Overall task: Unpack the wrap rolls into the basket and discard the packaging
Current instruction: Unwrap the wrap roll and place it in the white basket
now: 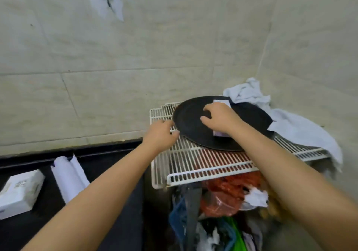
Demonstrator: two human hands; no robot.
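Note:
A round black tray (249, 115) lies on a white wire rack (203, 163) in the corner. On the tray sits a pale purple-and-white box (222, 101), mostly hidden under my right hand (220, 119), which rests on top of it with fingers curled around it. My left hand (160, 134) pinches the tray's left rim where it meets the rack. A white paper-wrapped roll (67, 175) lies on the dark counter at the left. No basket is clearly visible.
A white box (19, 190) sits on the black counter (120, 229) at far left. A white cloth (290, 123) drapes over the rack's right end. Below the rack is a bin of mixed waste (228, 202) with red plastic. Tiled walls close in behind and to the right.

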